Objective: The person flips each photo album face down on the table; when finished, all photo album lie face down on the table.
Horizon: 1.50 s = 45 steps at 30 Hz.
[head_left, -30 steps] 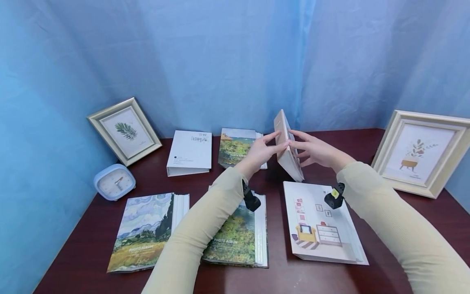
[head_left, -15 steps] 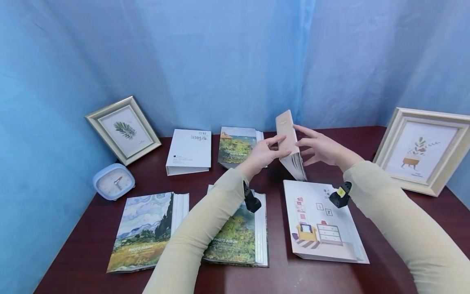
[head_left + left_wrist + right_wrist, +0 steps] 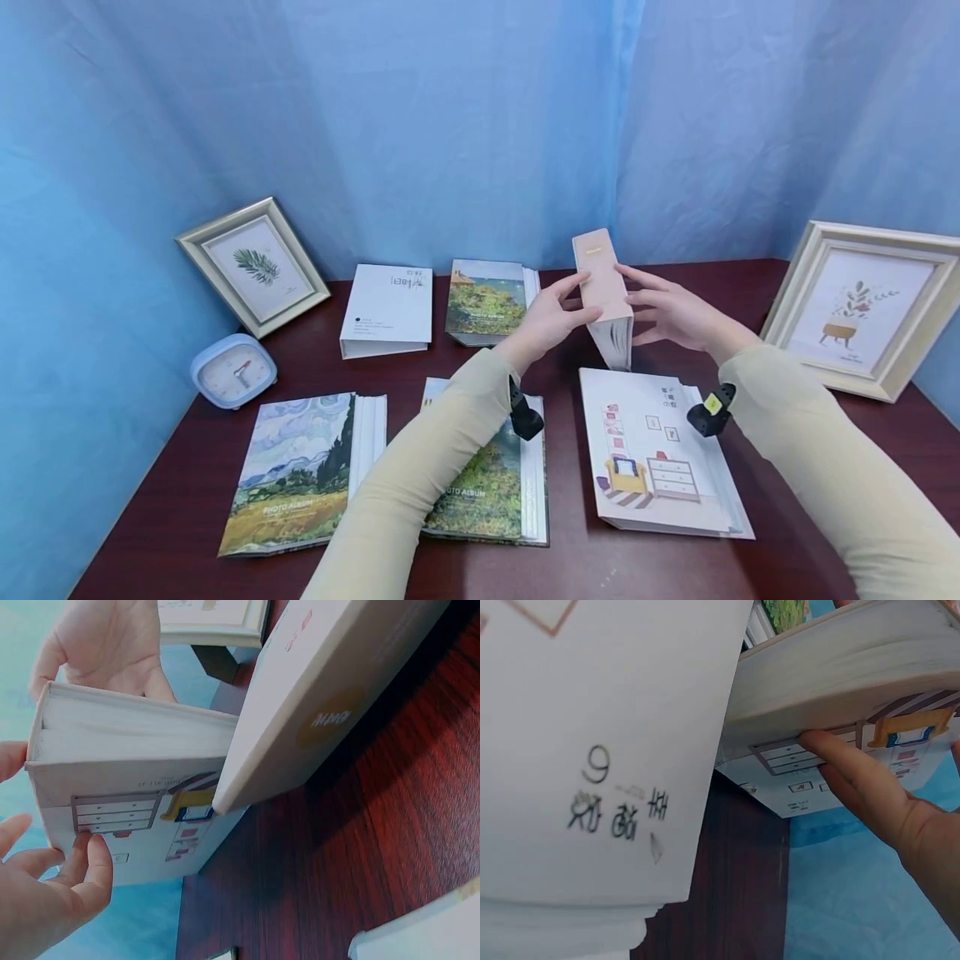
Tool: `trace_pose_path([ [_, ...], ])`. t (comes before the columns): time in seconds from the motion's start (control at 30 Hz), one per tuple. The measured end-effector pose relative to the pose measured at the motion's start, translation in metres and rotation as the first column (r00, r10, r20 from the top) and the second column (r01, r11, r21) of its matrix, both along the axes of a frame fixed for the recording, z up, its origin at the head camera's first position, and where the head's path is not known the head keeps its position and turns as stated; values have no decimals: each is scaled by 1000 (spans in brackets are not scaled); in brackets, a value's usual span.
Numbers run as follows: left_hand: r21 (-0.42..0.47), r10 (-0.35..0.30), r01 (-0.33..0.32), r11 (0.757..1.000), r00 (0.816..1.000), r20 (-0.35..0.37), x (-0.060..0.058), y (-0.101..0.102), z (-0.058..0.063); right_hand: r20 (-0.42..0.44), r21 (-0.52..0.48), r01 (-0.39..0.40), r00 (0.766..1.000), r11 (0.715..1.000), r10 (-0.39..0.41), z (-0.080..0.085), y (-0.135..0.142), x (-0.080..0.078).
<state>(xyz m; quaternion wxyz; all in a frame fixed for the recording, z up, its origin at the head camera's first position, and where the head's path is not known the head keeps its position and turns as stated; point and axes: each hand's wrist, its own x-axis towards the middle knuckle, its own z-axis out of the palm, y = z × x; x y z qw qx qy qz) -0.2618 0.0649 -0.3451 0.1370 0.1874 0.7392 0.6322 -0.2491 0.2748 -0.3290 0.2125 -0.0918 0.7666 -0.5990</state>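
Near the back of the table, a photo album (image 3: 603, 283) with a pale pink spine stands tilted between my two hands. Its covers are fanned apart, and page edges show below the spine. My left hand (image 3: 542, 325) holds it by the left side, fingertips at the spine's edge. On the opposite side my right hand (image 3: 678, 315) holds it with spread fingers. Drawers and a yellow chair are printed on the album's cover (image 3: 127, 847), seen in the left wrist view. Another album (image 3: 652, 450) with a furniture drawing lies just in front.
Two painted photo albums lie at front left (image 3: 292, 483) and front middle (image 3: 487, 508). A white album (image 3: 386, 308) and a small painted one (image 3: 486, 296) stand behind. Picture frames stand left (image 3: 255, 267) and right (image 3: 862, 312). A blue clock (image 3: 234, 372) sits far left.
The album between my hands has turned so that its spine faces me. It has shifted slightly right, and both hands have moved right with it.
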Motion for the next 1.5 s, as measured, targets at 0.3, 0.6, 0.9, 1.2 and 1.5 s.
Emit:
trace_pose_path([
  [0.3,-45,-122,125,991,990,67,4,9,-1,-21,-39,1,1000,999,-2,-2,16,9],
  [0.6,-232,-205,199,952,979,0,5,5,-7,-40,15,70,997,997,-69,4,14,13],
  [0.9,-259,-196,189,947,981,-2,7,4,-13,-100,142,117,990,983,-104,5,-1,9],
  [1.2,-355,-218,187,916,975,-50,8,4,-16,-109,221,133,988,966,-111,0,-4,8],
  [1.5,-467,-271,197,862,958,-96,3,6,-18,-91,227,171,984,959,-154,-2,-2,8],
])
